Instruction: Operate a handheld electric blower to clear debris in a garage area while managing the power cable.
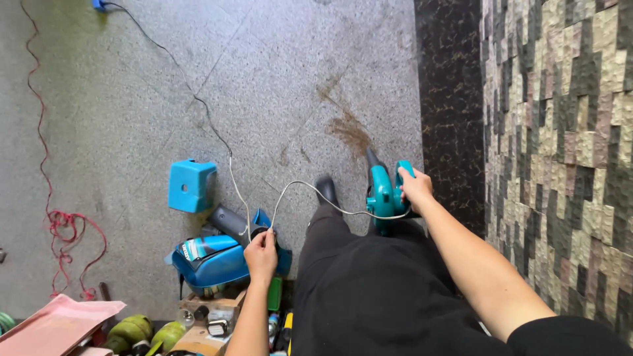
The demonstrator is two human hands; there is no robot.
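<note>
Now | 1 teal blower (381, 191), R hand (415, 186) fingers wrapped on grip | 1 white cord (300, 188), L hand (262, 254) fingers pinching it

Teal handheld blower (381, 190), black nozzle pointing away, held above the floor; its pale cord (298, 190) looping leftward

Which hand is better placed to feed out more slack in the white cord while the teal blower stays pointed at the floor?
Probably the left hand: its fingers already pinch the white cord, which loops across to the teal blower. The right hand is occupied gripping the blower's handle.
</note>
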